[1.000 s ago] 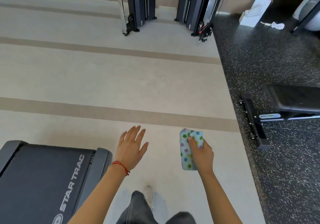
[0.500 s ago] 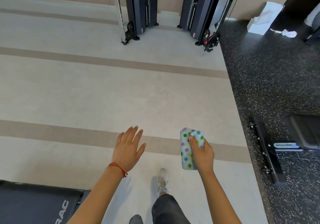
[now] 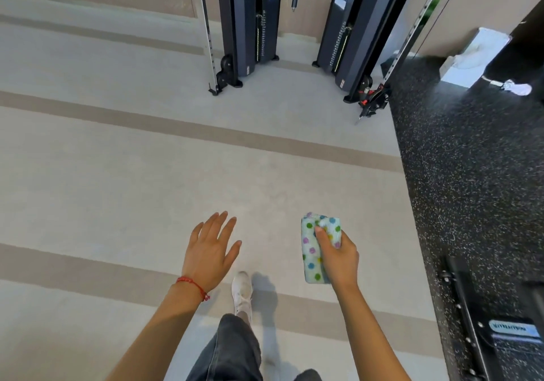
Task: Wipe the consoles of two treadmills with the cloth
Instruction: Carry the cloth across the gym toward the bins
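A folded white cloth [image 3: 312,251] with coloured polka dots is gripped in my right hand [image 3: 338,255], held out over the pale floor. My left hand [image 3: 210,251] hovers beside it to the left, empty, palm down with fingers spread; a red string bracelet circles its wrist. No treadmill or console is in view.
A dark cable machine with two weight towers [image 3: 253,21] [image 3: 350,33] stands ahead by the wall. Black speckled rubber flooring [image 3: 471,174] covers the right side, with a black bench base [image 3: 482,330] at lower right. A white bin [image 3: 474,56] stands far right. My white shoe [image 3: 242,292] steps forward.
The view has advanced across the floor: the treadmill at lower left has slipped out of frame, and the cable machine is nearer. Both hands keep their pose; the cloth stays gripped.
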